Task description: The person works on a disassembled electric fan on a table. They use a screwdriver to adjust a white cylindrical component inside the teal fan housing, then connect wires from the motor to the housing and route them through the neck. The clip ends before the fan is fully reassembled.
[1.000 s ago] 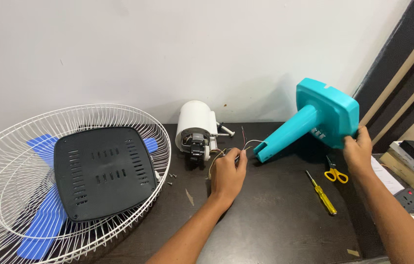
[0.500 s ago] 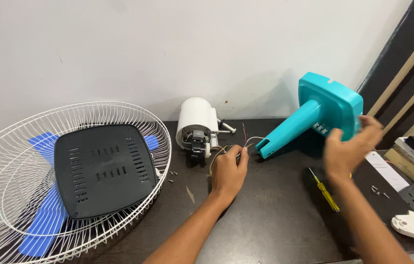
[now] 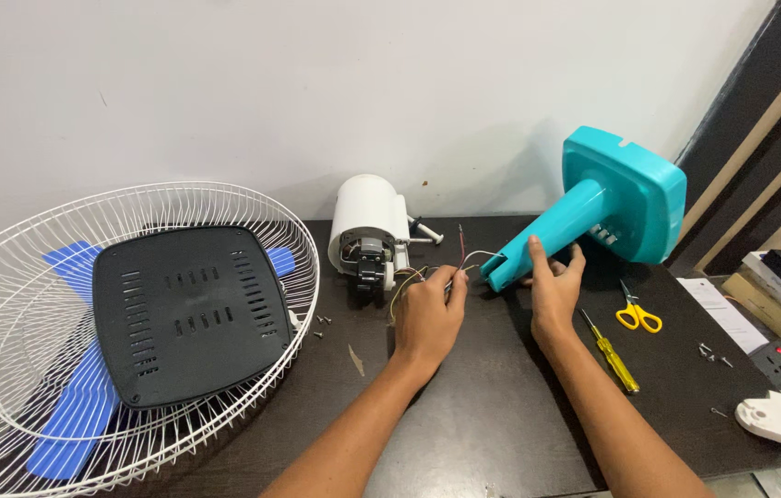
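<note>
Roughly by size: dark table (image 3: 501, 415) against a white wall. Far left, white fan grille (image 3: 3, 304) lies flat, hanging over the table's left edge, with a black vented cover (image 3: 187, 309) on top and blue blades (image 3: 77, 415) under the wires. Teal fan stand (image 3: 612, 198) lies tipped on its side at the back right, square base up toward the wall, neck pointing down-left. White motor housing (image 3: 367, 217) sits between grille and stand, open end facing the camera. Wires (image 3: 478, 256) run from the motor area to the neck's open end.

Right hand (image 3: 552, 290) grips the stand's neck near its open end, fingers wrapped on it. Left hand (image 3: 427, 314) is just beside, fingers curled, pinching the wires between motor and neck.

Yellow scissors (image 3: 635, 314) lie right of the right hand; yellow screwdriver (image 3: 612, 350) just beside the right wrist. White plastic part (image 3: 778, 420) at the near right edge. Small screws (image 3: 321, 323) lie near the grille rim.
</note>
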